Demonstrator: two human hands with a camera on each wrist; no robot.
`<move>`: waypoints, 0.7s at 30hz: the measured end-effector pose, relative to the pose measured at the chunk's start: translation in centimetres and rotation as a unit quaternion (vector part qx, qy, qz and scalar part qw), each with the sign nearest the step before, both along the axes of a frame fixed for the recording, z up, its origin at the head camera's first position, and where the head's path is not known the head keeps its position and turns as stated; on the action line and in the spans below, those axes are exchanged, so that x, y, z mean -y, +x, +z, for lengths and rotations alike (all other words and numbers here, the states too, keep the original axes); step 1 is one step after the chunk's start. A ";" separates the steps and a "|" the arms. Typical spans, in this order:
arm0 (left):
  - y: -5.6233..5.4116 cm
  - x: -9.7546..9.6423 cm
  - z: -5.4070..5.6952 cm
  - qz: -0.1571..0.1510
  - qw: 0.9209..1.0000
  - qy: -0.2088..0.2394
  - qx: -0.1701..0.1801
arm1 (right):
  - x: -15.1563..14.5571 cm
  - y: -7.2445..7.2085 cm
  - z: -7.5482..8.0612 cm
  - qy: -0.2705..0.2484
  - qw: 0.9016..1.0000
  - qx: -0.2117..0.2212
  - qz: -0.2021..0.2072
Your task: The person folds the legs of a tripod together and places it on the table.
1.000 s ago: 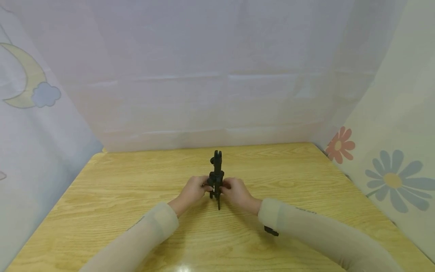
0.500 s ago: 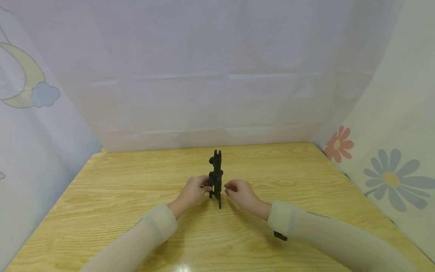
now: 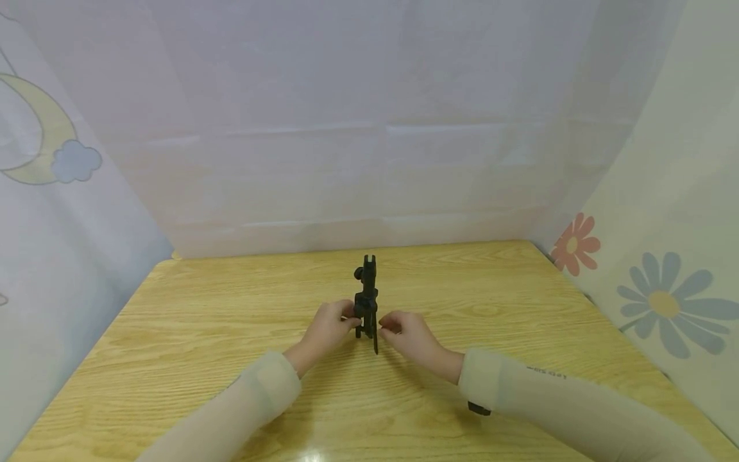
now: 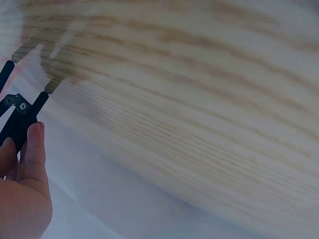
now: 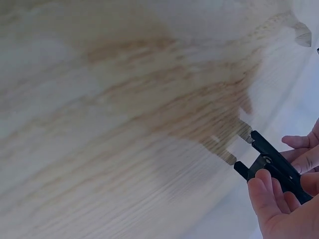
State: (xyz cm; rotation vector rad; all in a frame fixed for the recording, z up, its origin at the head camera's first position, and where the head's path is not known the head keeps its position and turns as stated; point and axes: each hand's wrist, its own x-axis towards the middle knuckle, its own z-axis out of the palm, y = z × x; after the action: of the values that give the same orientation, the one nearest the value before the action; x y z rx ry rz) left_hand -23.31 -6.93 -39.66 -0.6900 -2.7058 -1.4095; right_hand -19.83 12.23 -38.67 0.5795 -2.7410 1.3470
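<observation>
A black jointed stand [image 3: 368, 282] rises upright on the wooden table, with a forked top, a round knob on its left side and thin legs below. My left hand [image 3: 328, 327] grips its lower part from the left, thumb and fingers around it. In the left wrist view, the left hand [image 4: 27, 184] pinches a black leg of the stand [image 4: 25, 122]. My right hand [image 3: 412, 337] is at the right side, fingers loosely bent, fingertips right beside the slanting leg. In the right wrist view, the right hand [image 5: 279, 204] overlaps the stand [image 5: 276, 162], thumb and fingers apart.
The wood-grain table [image 3: 219, 289] stretches around both hands. A pale curtain [image 3: 369, 160] hangs behind it, with patterned cloth on either side. A dark object [image 3: 478, 408] shows under the right sleeve cuff.
My right hand has let go of the stand, drawn off to the right and come back closer to its leg. The near leg's tip has shifted slightly right. The left hand keeps its grip.
</observation>
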 end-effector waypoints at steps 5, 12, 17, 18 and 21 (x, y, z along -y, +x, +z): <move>0.0 0.0 -0.3 0.000 1.000 -0.001 -0.013 | 0.2 -0.1 -0.3 0.007 1.000 -0.002 -0.006; 0.2 0.0 -0.3 0.006 1.000 0.000 -0.004 | 0.5 -0.2 -0.6 0.008 1.000 0.007 -0.014; 0.3 -0.1 -0.1 0.005 1.000 -0.001 -0.005 | 0.7 -0.3 -0.6 0.005 1.000 0.020 -0.022; 0.4 -0.1 -0.1 0.006 1.000 -0.003 -0.007 | 0.7 -0.3 -0.6 0.005 1.000 0.020 -0.023; 0.4 -0.1 -0.1 0.010 1.000 -0.005 -0.005 | 0.7 -0.3 -0.6 0.004 1.000 0.019 -0.022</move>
State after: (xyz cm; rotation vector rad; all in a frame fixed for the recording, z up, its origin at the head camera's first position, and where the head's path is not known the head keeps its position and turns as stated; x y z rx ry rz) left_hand -22.91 -6.86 -39.77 -0.6674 -2.7059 -1.3849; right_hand -20.15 11.49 -39.27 0.4969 -2.7733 1.3519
